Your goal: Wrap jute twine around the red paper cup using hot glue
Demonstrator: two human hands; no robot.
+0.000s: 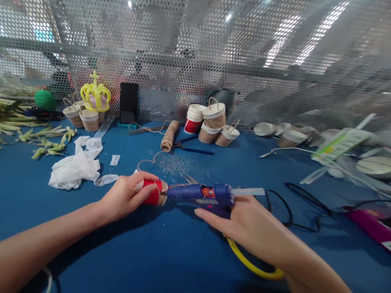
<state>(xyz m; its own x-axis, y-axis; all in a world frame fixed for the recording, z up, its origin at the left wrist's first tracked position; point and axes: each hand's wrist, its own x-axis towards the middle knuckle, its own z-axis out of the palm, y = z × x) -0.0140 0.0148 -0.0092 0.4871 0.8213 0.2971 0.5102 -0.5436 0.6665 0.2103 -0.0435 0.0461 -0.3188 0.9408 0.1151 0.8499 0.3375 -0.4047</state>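
Note:
My left hand [129, 193] is wrapped round a red paper cup [152, 194] lying on its side, with brown twine around its right end. In my right hand [247, 219] is a blue hot glue gun [202, 196], a clear glue stick [249, 191] poking out of its back. The nozzle points left and meets the twine-covered end of the cup; whether glue is coming out I cannot tell. A thin strand of twine loops behind the cup toward a twine roll [170, 136]. Below my right hand a yellow ring-shaped object [254, 264] is partly hidden.
Pliers [196, 149] lie beside the twine roll. Twine-wrapped cups [213, 117] stand at the back. White crumpled tissue [73, 171] is on the left, a phone [129, 102] leans on the mesh screen, and a purple power strip [386, 236] with black cable sits at right.

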